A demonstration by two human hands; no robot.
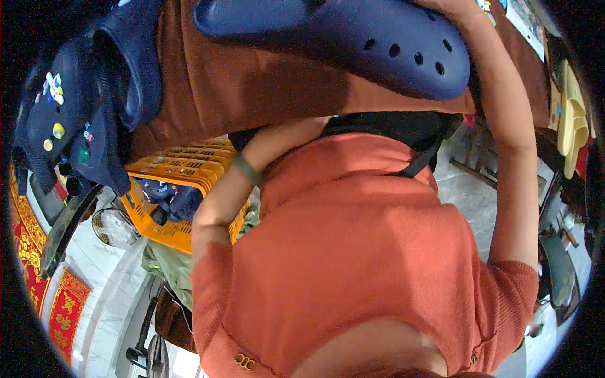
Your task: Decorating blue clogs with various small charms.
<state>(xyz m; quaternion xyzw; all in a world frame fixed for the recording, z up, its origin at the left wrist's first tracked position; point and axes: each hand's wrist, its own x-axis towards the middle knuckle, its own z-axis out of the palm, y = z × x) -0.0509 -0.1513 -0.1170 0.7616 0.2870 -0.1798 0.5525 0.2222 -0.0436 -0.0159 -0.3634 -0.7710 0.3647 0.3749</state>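
Note:
A navy blue clog [403,47] with round vent holes lies on its side on the brown cloth [252,88], cut off by the top of the view. My right hand [449,6] shows only partly at the upper edge, against the clog's far side; its fingers are out of sight. Down at my waist, my left hand [291,140] reaches in under the cloth's near edge, beside a black strap or bag [384,126]. Its fingers are hidden, so whatever it touches cannot be seen.
Dark clogs with colourful charms [57,120] are piled at the left. Below them stands an orange plastic basket [170,236] holding more dark clogs [183,201]. A pale yellow slipper [570,120] is at the far right. A green bag [170,261] sits beneath the basket.

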